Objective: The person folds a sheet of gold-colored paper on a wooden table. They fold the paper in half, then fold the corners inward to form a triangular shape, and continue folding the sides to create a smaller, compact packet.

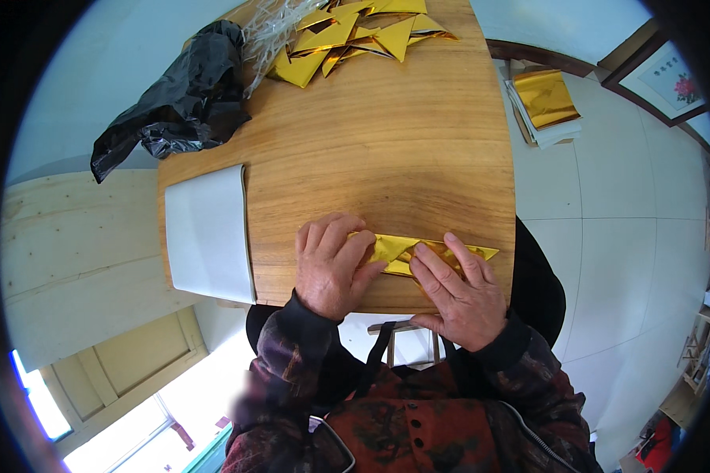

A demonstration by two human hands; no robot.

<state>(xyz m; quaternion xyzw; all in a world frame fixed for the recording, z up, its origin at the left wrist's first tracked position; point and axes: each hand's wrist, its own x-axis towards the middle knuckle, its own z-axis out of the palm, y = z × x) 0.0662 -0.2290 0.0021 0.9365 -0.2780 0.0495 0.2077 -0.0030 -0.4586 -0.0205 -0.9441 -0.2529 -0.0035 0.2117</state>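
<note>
A strip of folded gold foil paper [396,251] lies on the wooden table near its front edge, with slanted creases and a pointed right end. My left hand [329,264] is closed over the strip's left end, fingers curled and thumb at its lower edge, so that end is hidden. Flat on the strip's right half rest the fingers of my right hand [464,293], stretched out and slightly apart, with the thumb off toward the table edge. At the far side sits a pile of folded gold foil pieces [331,35], several of them triangular.
A crumpled black plastic bag [185,94] and clear plastic wrapping [272,31] lie at the far left of the wooden table [371,150]. A grey-white folded sheet [209,232] sits along the left edge. On the floor at right is a paper stack topped with gold foil [544,98].
</note>
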